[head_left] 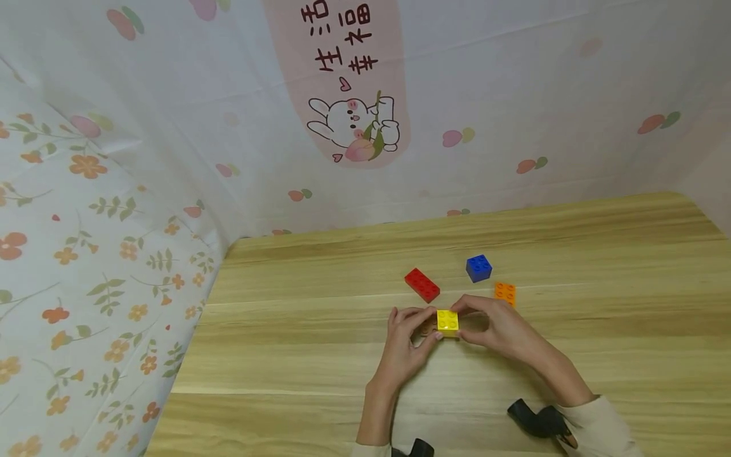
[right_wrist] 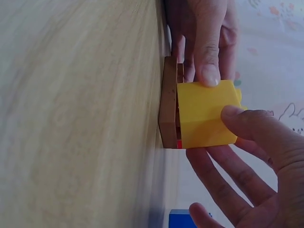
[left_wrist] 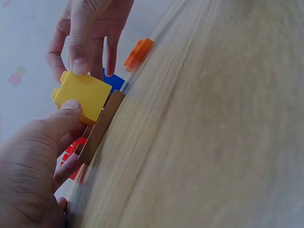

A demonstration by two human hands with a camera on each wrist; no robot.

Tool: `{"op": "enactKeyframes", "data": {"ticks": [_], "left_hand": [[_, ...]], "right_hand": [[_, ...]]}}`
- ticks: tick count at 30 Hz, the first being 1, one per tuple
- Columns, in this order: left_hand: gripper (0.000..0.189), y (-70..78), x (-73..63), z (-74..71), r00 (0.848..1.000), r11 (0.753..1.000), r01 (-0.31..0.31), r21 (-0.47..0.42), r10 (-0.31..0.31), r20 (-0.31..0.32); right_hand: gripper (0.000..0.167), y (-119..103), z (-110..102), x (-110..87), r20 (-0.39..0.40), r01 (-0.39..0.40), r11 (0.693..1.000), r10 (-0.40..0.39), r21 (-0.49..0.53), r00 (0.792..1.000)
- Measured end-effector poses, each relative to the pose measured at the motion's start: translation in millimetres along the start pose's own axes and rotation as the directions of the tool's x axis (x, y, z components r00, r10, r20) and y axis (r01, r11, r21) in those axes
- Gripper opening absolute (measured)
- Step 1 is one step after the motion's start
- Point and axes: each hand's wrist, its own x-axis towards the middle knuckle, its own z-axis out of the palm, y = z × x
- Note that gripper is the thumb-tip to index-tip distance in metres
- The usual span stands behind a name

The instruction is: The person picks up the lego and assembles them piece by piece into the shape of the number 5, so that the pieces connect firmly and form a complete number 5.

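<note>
A yellow toy brick (head_left: 448,322) with studs on top is pinched between both hands. It sits just over a flat brown brick (left_wrist: 102,128) lying on the table; a thin, uneven gap shows between the two in the right wrist view. My left hand (head_left: 402,346) has its thumb on the yellow brick's near side, and its lower fingers pass beside the brown brick's end. From the other side, my right hand (head_left: 505,327) holds the yellow brick (right_wrist: 206,114) with thumb and fingers. In the head view the hands and yellow brick hide most of the brown one.
Beyond the hands lie a red brick (head_left: 422,285), a blue brick (head_left: 478,268) and an orange brick (head_left: 505,292), the last partly covered by the right hand. The wooden table (head_left: 274,355) meets a patterned cloth (head_left: 485,95) at the back.
</note>
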Motion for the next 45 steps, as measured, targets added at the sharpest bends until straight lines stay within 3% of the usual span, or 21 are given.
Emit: {"op": "enactKeyframes", "data": {"ticks": [35, 45], "left_hand": [[0.04, 0.0, 0.5, 0.3, 1.0, 1.0, 0.011, 0.005, -0.011, 0.012], [0.039, -0.2, 1.3, 0.6, 1.0, 1.0, -0.01, 0.015, 0.01, -0.001]], "right_hand": [[0.034, 5.5, 1.7, -0.3, -0.035, 0.036, 0.998, -0.038, -0.048, 0.999], [0.034, 5.4, 2.3, -0.7, -0.042, 0.038, 0.998, -0.04, -0.047, 0.998]]}}
